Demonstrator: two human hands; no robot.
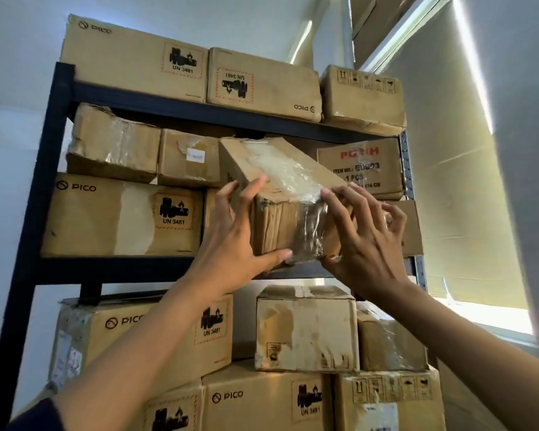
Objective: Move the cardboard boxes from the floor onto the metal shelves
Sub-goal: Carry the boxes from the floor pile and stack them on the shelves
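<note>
A dark metal shelving unit (49, 169) fills the left and middle of the view, its lower part and bottom tier cut off by the frame edge. To the right hangs a pale roller blind (458, 181), with light leaking along its edges.

Cardboard boxes crowd every tier. Several read "PICO" with a "UN 3481" battery label; the PICO box on the middle tier (122, 216) has a pale torn patch, and one on the top tier (262, 82) stands upside down. A far-right box (360, 166) shows red lettering too blurred to read, then "ITEM NO." and "1 PCS".

The tape-wrapped cardboard box (288, 213) is tilted at the front of the middle tier, its far end hidden among the others. The left hand (231, 244) grips its left side, fingers spread, thumb beneath. The right hand (364, 237) holds the right edge with curled fingertips.
</note>
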